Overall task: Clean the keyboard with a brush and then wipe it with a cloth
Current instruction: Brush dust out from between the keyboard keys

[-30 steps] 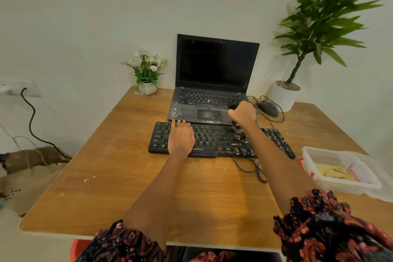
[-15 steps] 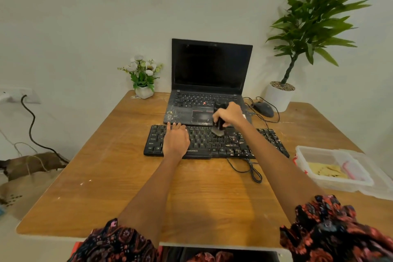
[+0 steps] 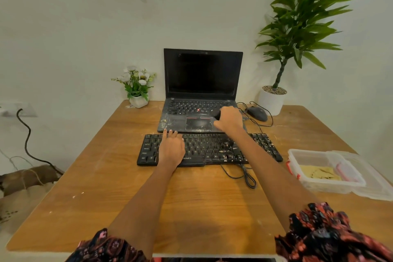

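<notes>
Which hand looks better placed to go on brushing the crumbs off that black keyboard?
The right hand: it already grips the brush, raised just beyond the keyboard, whose right half shows crumbs. The left hand lies flat on the left keys, seemingly steadying it.

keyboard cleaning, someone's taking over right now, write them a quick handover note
Left hand: flat on the left part of the keyboard, steadying it.
Right hand: grips the brush, whose dark end shows past the fingers, over the laptop palm rest just beyond the keyboard.
Done: nothing finished; crumbs still show on the right-hand keys.
Left: brush those keys out, then wipe. A yellow cloth seems to lie in the open plastic box on the right of the table.
</notes>
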